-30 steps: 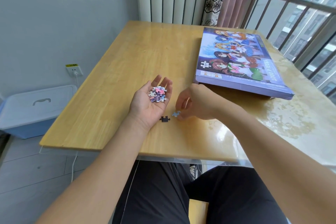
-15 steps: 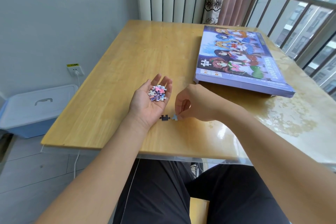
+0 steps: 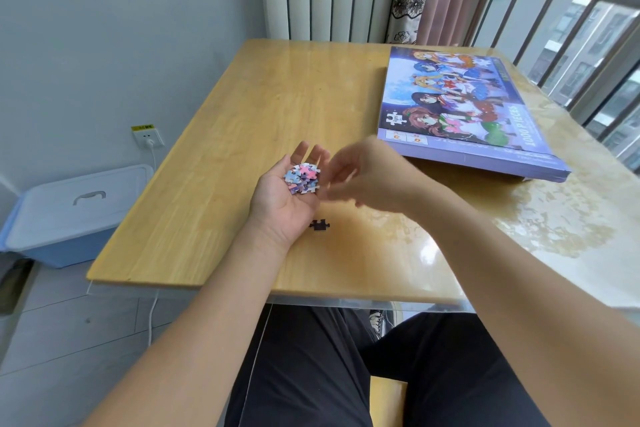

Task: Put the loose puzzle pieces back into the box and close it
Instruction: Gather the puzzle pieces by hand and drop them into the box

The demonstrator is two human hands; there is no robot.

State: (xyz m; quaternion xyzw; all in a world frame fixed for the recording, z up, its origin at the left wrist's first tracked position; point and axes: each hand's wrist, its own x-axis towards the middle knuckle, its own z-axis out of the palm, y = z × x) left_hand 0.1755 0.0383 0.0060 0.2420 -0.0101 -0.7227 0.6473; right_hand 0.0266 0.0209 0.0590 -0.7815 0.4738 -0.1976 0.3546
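Observation:
My left hand (image 3: 285,208) lies palm up on the wooden table (image 3: 242,121), fingers nearly straight, carrying a small heap of pink, blue and white puzzle pieces (image 3: 302,178). My right hand (image 3: 367,177) hovers just right of that heap, blurred by motion, with its fingertips at the edge of the pieces. Whether it pinches a piece is hidden by the blur. One dark puzzle piece (image 3: 319,225) lies on the table beside my left wrist. The purple puzzle box (image 3: 460,107) lies shut and flat at the table's right side.
A glossy clear cover (image 3: 554,218) spans the table's right part. A blue storage bin with a white lid (image 3: 69,211) stands on the floor to the left, under a wall socket (image 3: 148,137). A radiator, curtains and a window railing are behind the table.
My right hand rose from the table and swung left to the heap in my left palm. The light blue piece it was fingering is gone from the table; the dark piece stays.

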